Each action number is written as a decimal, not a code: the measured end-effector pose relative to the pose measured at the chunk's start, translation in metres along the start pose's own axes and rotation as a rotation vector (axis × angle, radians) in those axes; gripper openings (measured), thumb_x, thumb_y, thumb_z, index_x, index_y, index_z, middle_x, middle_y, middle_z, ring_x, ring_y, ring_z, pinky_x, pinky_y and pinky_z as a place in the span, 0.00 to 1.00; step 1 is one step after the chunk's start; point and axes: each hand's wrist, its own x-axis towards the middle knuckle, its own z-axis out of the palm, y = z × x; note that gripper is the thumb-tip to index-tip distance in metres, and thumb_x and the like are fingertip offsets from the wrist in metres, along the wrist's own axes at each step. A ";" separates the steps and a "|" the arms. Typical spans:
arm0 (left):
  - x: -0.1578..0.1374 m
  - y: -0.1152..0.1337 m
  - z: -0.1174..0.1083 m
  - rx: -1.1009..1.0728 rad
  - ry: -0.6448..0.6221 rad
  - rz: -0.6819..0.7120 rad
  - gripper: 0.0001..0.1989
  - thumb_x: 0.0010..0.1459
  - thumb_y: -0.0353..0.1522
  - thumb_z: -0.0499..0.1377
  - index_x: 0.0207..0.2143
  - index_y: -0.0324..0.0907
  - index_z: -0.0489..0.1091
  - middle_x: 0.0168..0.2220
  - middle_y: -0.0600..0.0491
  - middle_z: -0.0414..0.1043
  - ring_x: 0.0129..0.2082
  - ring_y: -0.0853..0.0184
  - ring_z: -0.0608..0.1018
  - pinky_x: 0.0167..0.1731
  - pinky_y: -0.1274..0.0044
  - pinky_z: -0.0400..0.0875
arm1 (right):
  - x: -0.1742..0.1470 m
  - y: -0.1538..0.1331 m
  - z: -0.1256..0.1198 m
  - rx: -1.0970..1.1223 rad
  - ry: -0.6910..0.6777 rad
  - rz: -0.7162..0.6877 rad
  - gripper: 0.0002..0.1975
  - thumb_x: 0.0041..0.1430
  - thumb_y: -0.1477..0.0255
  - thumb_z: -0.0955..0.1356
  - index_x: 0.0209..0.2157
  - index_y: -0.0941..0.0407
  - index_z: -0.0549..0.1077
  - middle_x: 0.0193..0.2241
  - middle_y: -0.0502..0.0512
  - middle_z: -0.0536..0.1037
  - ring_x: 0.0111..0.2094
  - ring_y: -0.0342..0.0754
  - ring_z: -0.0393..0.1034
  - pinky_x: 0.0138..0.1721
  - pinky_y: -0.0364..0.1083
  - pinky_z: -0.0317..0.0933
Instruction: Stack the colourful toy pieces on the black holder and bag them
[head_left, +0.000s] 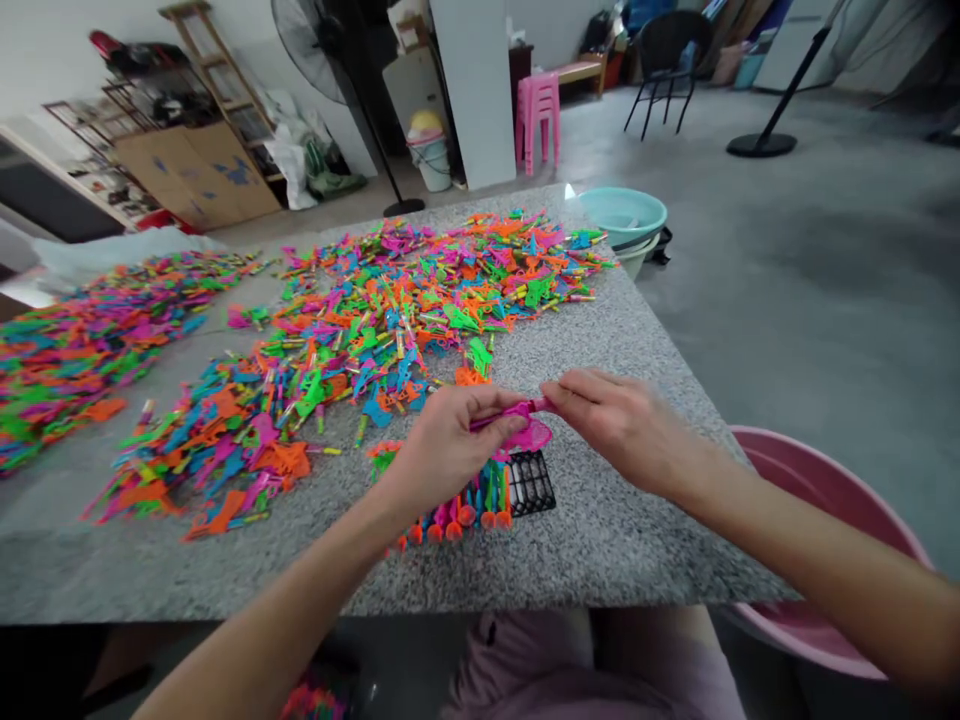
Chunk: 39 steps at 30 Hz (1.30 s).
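Over the front of the granite table, my left hand (454, 435) pinches a small pink plastic toy (531, 436) with a thin tube along its top. My right hand (611, 415) has its fingertips closed on the tube's right end, and the fingers hide that tip. Just below my hands lies a black plastic grid rack (534, 485). Its left part is filled with a row of bright toy pieces (454, 520) with round ends facing me, partly covered by my left hand. Beyond my hands spreads a large heap of similar orange, green, blue and pink toys (390, 310).
Another long heap of toys (112, 330) lies at the left of the granite table (622, 540). A pink tub (817, 490) stands by the right edge. Light blue basins (622, 210) are at the far corner. A fan (311, 45) and pink stools (538, 110) stand behind.
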 end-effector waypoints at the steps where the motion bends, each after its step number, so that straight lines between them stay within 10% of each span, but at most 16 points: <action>1: -0.001 0.001 0.000 -0.045 -0.005 -0.012 0.11 0.60 0.37 0.60 0.39 0.39 0.75 0.34 0.51 0.80 0.34 0.67 0.80 0.34 0.76 0.75 | 0.000 0.000 0.000 0.012 0.006 0.003 0.14 0.70 0.75 0.58 0.41 0.57 0.75 0.35 0.59 0.74 0.35 0.49 0.68 0.33 0.47 0.61; 6: -0.007 0.008 -0.012 -0.059 -0.125 -0.039 0.19 0.60 0.40 0.60 0.49 0.39 0.65 0.31 0.53 0.78 0.28 0.70 0.78 0.26 0.80 0.72 | -0.010 0.008 0.020 0.186 0.020 0.089 0.13 0.70 0.70 0.60 0.40 0.57 0.75 0.34 0.56 0.74 0.33 0.47 0.69 0.33 0.45 0.59; 11: -0.033 -0.004 -0.022 0.535 0.113 0.214 0.18 0.65 0.44 0.54 0.53 0.47 0.66 0.55 0.49 0.72 0.55 0.60 0.74 0.54 0.65 0.70 | -0.032 0.012 0.085 0.554 -0.006 0.485 0.03 0.57 0.76 0.67 0.31 0.56 0.74 0.26 0.49 0.75 0.27 0.43 0.68 0.29 0.41 0.56; 15: -0.058 -0.035 -0.003 0.830 -0.194 0.366 0.22 0.63 0.45 0.56 0.57 0.49 0.65 0.59 0.50 0.69 0.66 0.55 0.61 0.62 0.56 0.59 | -0.027 -0.012 0.134 0.818 -0.047 0.564 0.04 0.52 0.78 0.67 0.29 0.56 0.74 0.23 0.47 0.74 0.26 0.42 0.67 0.29 0.40 0.57; 18: -0.065 -0.053 0.010 0.900 -0.158 0.402 0.20 0.65 0.37 0.56 0.59 0.46 0.64 0.59 0.49 0.68 0.67 0.57 0.58 0.64 0.54 0.54 | -0.011 -0.027 0.153 0.868 -0.080 0.537 0.05 0.49 0.79 0.67 0.29 0.56 0.74 0.22 0.46 0.73 0.25 0.42 0.66 0.28 0.40 0.56; 26: -0.063 -0.060 0.015 0.969 -0.064 0.480 0.18 0.64 0.26 0.52 0.56 0.42 0.65 0.53 0.46 0.70 0.65 0.55 0.61 0.62 0.53 0.60 | 0.004 -0.028 0.148 0.605 -0.138 0.408 0.03 0.52 0.77 0.67 0.27 0.56 0.72 0.24 0.49 0.73 0.28 0.42 0.63 0.30 0.40 0.51; 39: -0.068 -0.066 0.016 1.029 -0.038 0.518 0.18 0.64 0.25 0.52 0.55 0.39 0.66 0.52 0.45 0.68 0.65 0.55 0.60 0.62 0.56 0.62 | 0.007 -0.023 0.138 0.655 -0.162 0.620 0.05 0.50 0.80 0.68 0.26 0.56 0.74 0.23 0.49 0.76 0.26 0.42 0.67 0.30 0.40 0.53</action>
